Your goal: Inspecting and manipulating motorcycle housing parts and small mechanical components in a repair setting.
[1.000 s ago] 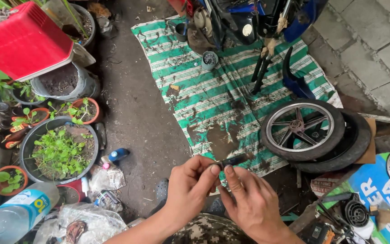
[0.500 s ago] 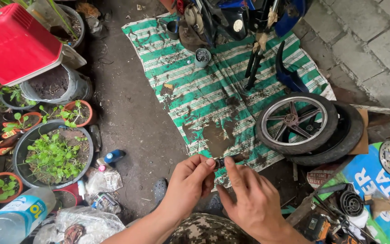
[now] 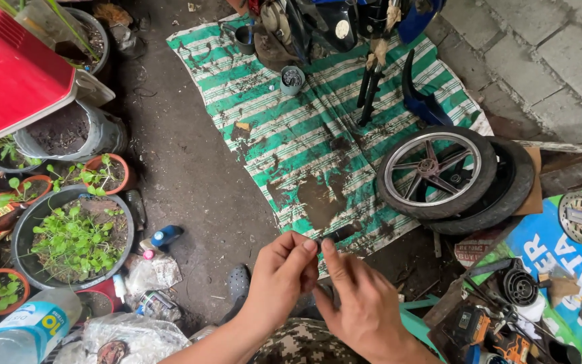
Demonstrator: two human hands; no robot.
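Both hands have drifted toward 6 o'clock off the striped mat (image 3: 318, 128), left hand (image 3: 281, 276) and right hand (image 3: 358, 307) pinching fingertips together around a small dark part (image 3: 319, 244) held up for close handling, wheel (image 3: 439, 172) lying at 2 o'clock.

- The striped sheet (image 3: 284, 121) looks like woven plastic cloth, green and white, matt and smeared with dark, greasy mud.
- The wheel (image 3: 436, 168) has a shiny metal rim and spokes inside matt black rubber.
- The red crate (image 3: 8, 74) is smooth plastic.
- The small plant pot (image 3: 119, 176) looks like rough terracotta.
- The ground (image 3: 190, 175) is rough, damp concrete.
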